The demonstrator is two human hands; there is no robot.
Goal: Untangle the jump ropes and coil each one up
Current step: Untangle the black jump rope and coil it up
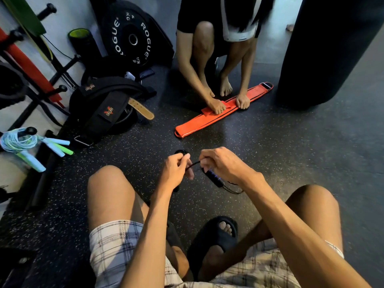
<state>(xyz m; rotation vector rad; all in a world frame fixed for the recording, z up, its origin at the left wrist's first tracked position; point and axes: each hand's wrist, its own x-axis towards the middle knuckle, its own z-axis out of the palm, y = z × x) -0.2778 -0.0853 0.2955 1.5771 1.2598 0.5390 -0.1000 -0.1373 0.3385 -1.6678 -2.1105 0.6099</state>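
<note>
Between the raised knees, both hands hold a black jump rope above the floor: the left hand pinches the cord, and the right hand is closed around the cord beside a black handle hanging beneath it. Far left, a pale blue-and-green jump rope lies coiled, and beyond it another person presses a red belt flat.
</note>
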